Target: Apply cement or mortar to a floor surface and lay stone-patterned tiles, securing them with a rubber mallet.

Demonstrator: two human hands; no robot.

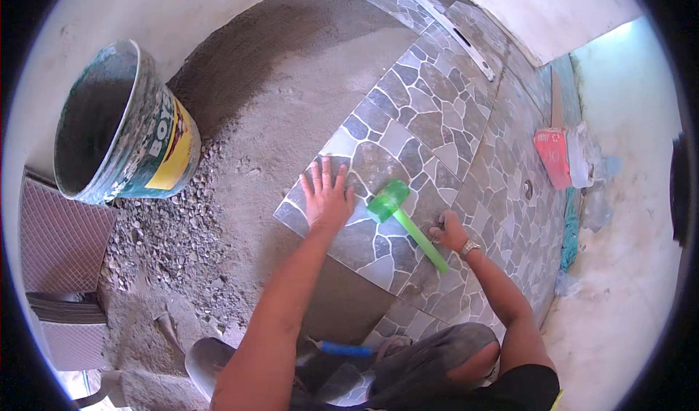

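Note:
My left hand (328, 196) lies with spread fingers on a grey tile (368, 254) with a white-veined irregular-stone pattern. A green mallet (393, 200) rests on this tile between my hands, head toward the upper left and handle pointing down-right. My right hand (450, 232) is right of the handle, at the seam between tiles, with curled fingers; whatever is in them is too small to make out. A blue-handled tool (346, 349) lies below, near my knees.
A dirty bucket (127, 127) stands on grey mortar (240, 127) with gravel at left, beside stacked tiles (69, 236). A long metal level (459, 36) lies on laid tiles at the back. A red container (550, 156) sits by the right wall (619, 156).

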